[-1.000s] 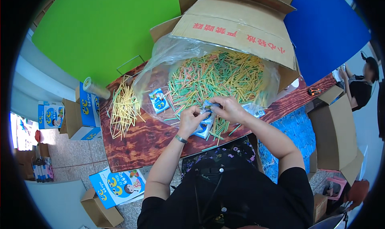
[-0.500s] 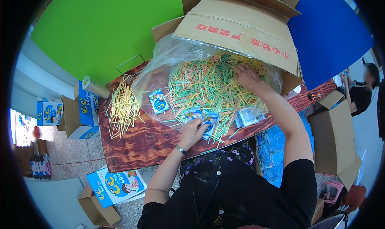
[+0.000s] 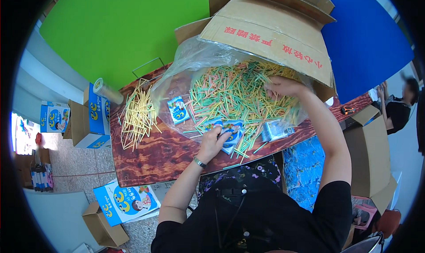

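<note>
My left hand (image 3: 210, 146) is closed at the near edge of the pile, its thumb and fingers gripping a small blue-and-white packet (image 3: 233, 136). Part of another such packet (image 3: 214, 122) shows just behind those fingers. Over the heap of thin pastel sticks (image 3: 230, 91), green, yellow and pink, my right hand (image 3: 284, 86) has its fingers curled inward. What lies within them is hidden. One packet (image 3: 178, 110) rests left of the heap, and another packet (image 3: 276, 131) lies at its near right edge.
The sticks spill from a clear plastic bag (image 3: 190, 54) in a tipped cardboard box (image 3: 265, 31). Loose yellow sticks (image 3: 138, 113) and a clear round tub (image 3: 106, 92) are at left on the wooden table (image 3: 155, 164). An open carton (image 3: 367, 151) stands right; a person (image 3: 396, 107) sits beyond.
My right hand has gone from lying spread on the sticks to curled fingers, with its wrist farther right. My left hand keeps its grip on the packet. The whole view has shifted slightly.
</note>
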Available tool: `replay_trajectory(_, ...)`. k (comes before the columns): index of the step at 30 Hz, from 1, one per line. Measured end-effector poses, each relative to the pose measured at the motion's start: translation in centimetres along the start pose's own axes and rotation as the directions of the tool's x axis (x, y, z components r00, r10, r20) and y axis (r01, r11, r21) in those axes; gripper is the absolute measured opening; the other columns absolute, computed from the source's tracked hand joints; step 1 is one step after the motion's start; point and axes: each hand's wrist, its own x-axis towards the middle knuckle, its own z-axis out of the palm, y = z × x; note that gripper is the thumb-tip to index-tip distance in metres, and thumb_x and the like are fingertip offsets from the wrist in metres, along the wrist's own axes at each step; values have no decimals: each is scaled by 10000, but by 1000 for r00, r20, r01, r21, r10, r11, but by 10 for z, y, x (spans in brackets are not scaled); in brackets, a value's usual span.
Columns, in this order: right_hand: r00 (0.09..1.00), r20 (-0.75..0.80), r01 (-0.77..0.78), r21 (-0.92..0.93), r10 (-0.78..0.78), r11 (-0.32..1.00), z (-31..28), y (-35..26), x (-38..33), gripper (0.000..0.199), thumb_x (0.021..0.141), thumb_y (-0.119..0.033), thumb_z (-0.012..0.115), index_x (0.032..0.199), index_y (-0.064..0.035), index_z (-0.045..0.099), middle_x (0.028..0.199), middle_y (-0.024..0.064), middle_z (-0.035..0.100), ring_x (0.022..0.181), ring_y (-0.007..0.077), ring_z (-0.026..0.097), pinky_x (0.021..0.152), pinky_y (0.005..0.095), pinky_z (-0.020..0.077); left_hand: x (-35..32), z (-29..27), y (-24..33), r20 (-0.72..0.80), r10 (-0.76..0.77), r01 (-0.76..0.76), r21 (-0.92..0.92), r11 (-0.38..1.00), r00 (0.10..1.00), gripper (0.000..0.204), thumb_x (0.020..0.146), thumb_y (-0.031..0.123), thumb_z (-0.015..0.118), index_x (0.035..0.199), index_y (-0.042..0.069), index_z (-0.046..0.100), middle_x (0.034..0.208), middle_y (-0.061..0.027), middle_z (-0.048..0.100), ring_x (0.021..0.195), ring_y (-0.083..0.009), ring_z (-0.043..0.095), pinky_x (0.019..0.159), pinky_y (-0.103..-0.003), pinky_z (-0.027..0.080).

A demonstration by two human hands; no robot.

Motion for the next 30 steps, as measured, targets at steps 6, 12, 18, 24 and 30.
replay_trajectory(6, 972, -177, -21, -727, -157, 687, 13, -2, -7, 232, 982, -233, 434, 1074, -32, 507, 920, 200, 617, 894, 333, 616, 830, 468, 485, 2, 10, -11, -34, -77, 74, -73, 995, 996, 322, 860, 256, 706, 737, 6, 544, 605, -60, 517, 556, -153, 480, 525, -311, 392)
replay_trajectory(12, 890, -334, 59, -589, -310, 806, 11, -16, -12, 252, 1013, -250, 416, 1151, -50, 483, 853, 137, 588, 836, 279, 601, 832, 400, 478, 2, 12, -4, -35, -59, 57, -78, 995, 998, 327, 865, 255, 705, 747, 4, 531, 574, -78, 501, 513, -148, 458, 494, -320, 376)
replay_trajectory(18, 971, -226, 125, 174, -84, 977, -1, -32, -38, 258, 1028, -291, 405, 1048, -46, 483, 828, 112, 607, 752, 207, 611, 739, 322, 500, 5, 10, 2, -7, -80, 79, -130, 988, 997, 354, 851, 246, 717, 708, 13, 493, 595, -76, 486, 556, -166, 460, 518, -331, 374)
replay_trajectory(24, 988, -104, -75, -970, -117, 231, 44, -12, -69, 156, 839, -160, 574, 931, -71, 663, 754, 82, 656, 712, 190, 657, 478, 403, 457, 1, 7, -2, -8, -67, 66, -95, 993, 998, 308, 849, 225, 716, 731, 8, 532, 609, -73, 492, 562, -163, 458, 527, -324, 369)
replay_trajectory(30, 976, -216, -217, -967, 24, 131, 137, 33, -53, 139, 809, -164, 599, 828, -89, 713, 808, 62, 673, 773, 240, 671, 417, 402, 438, 1, 10, -3, -4, -74, 73, -78, 994, 997, 249, 839, 218, 722, 777, 12, 597, 617, -70, 522, 566, -165, 481, 538, -318, 387)
